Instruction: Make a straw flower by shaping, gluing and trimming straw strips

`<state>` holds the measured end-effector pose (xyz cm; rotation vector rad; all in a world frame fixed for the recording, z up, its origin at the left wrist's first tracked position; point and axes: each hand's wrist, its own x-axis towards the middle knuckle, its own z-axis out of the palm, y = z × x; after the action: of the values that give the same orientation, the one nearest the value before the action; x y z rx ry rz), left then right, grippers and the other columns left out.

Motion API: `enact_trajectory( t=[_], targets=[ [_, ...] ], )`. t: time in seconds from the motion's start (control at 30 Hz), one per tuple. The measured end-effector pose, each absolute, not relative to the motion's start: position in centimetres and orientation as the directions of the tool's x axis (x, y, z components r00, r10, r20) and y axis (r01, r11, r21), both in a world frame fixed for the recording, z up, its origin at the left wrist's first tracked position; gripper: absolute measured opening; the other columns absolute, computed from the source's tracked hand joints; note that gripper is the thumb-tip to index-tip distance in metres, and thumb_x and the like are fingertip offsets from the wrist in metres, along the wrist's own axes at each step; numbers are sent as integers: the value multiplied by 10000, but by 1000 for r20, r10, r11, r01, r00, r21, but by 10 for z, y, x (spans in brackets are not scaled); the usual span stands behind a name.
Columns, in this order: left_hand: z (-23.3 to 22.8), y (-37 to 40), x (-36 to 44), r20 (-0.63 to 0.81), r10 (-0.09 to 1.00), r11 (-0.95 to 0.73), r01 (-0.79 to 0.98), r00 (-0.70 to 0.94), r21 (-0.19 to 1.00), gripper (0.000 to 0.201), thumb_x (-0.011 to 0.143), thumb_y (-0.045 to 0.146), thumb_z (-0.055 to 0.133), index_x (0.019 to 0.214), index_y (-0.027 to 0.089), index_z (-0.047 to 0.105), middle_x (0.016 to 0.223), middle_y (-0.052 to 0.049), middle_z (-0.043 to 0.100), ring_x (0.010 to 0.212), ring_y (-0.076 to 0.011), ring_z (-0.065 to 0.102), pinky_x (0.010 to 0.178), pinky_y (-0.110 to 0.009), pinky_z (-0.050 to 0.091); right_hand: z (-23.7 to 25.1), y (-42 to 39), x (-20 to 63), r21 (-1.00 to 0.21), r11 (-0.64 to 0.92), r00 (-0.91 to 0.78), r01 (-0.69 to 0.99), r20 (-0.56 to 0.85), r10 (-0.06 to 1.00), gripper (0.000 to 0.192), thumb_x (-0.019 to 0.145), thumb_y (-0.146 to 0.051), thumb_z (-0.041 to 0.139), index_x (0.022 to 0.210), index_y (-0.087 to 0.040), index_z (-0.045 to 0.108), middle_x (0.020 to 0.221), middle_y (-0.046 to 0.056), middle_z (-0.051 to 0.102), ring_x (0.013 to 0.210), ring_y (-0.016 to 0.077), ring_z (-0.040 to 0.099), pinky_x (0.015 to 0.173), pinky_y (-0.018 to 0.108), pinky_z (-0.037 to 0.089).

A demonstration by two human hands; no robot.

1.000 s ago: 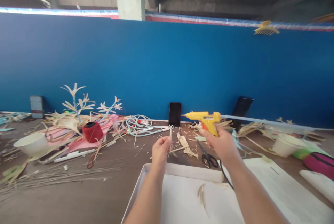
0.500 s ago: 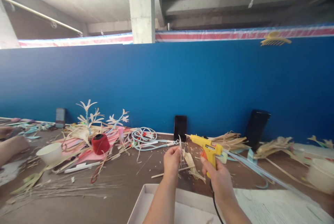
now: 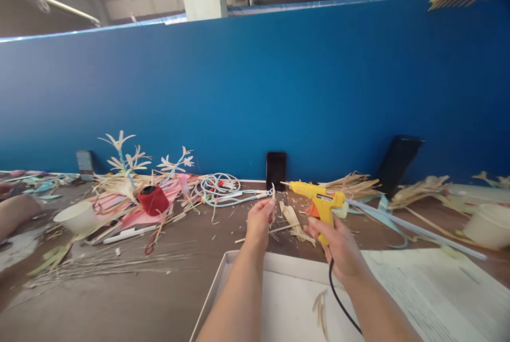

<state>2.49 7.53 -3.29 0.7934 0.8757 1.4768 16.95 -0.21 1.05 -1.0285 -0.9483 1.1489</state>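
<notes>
My right hand (image 3: 337, 241) grips a yellow glue gun (image 3: 314, 198) by its handle, its nozzle pointing left. A long clear glue stick (image 3: 414, 230) trails out of the gun's back to the right, and a black cord (image 3: 338, 299) hangs down from it. My left hand (image 3: 258, 220) pinches a thin pale straw piece (image 3: 273, 196) upright, its tip a few centimetres left of the nozzle. Both hands hover above the far edge of a white shallow box (image 3: 255, 267).
Straw scraps, coiled light-blue cable (image 3: 217, 188), a red thread spool (image 3: 152, 199), straw flowers (image 3: 123, 159), white cups (image 3: 75, 217) (image 3: 488, 225), two dark phones (image 3: 276, 170) (image 3: 396, 164) leaning on the blue wall. Printed paper (image 3: 438, 289) lies at right. Another person's arm (image 3: 16, 212) rests at far left.
The camera tilted up, then partly back down. My right hand brought the glue gun lower and leftward, nearer the straw piece in my left hand. Another person's arm came into view at left.
</notes>
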Motion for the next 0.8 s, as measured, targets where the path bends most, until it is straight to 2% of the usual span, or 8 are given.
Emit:
enact_trajectory(
  t=[0.13,0.2,0.3,0.4,0.5,0.6,0.8],
  targets=[
    [-33,75,25,-30,997,-8,-508,-67,861,302,613,374,725,775,132,647,596,24,526,463,-31,379,483,-191,275,13,-3,170,-977,168,135,-135,150,979,300,739,-360,666,987,-203,607,651,-14,574,715,148,517,754,277,402],
    [-33,74,25,-37,997,-2,-514,-64,858,301,616,374,725,777,132,647,589,26,524,457,-28,372,481,-189,273,15,-5,168,-971,139,107,-193,120,987,338,724,-363,681,1007,-197,601,595,-29,543,638,138,504,753,302,422],
    [-32,74,25,-39,997,0,-522,-64,853,311,615,376,727,785,127,652,593,21,533,455,-24,368,476,-187,266,17,-7,167,-954,50,87,-295,25,996,328,712,-381,682,970,-188,625,456,-80,408,454,95,378,698,325,457],
    [-31,74,25,-37,997,-2,-532,-63,847,315,607,369,734,788,122,657,594,17,535,463,-27,382,474,-185,264,15,-6,169,-945,24,34,-327,13,999,253,726,-378,659,875,-173,654,430,-64,419,446,98,407,694,318,464],
    [-30,74,26,-49,997,9,-535,-59,845,314,597,362,739,784,122,660,599,14,540,471,-31,395,476,-186,269,12,-4,170,-938,6,15,-347,1,1000,242,706,-351,678,862,-171,634,444,-62,425,456,95,425,607,286,455],
    [-29,73,26,-52,997,13,-535,-59,844,313,589,361,741,774,123,661,602,9,551,473,-35,402,480,-189,277,12,-5,168,-957,-11,53,-289,-28,998,242,683,-344,694,824,-175,593,430,-82,383,420,79,381,523,260,420],
    [-27,69,26,-28,997,-9,-490,-68,872,313,606,379,723,774,119,673,586,13,550,469,-37,395,506,-196,314,11,-1,165,-996,-48,134,-76,-58,989,256,611,-325,701,785,-180,580,405,-92,402,382,90,392,511,287,434]
  ],
)
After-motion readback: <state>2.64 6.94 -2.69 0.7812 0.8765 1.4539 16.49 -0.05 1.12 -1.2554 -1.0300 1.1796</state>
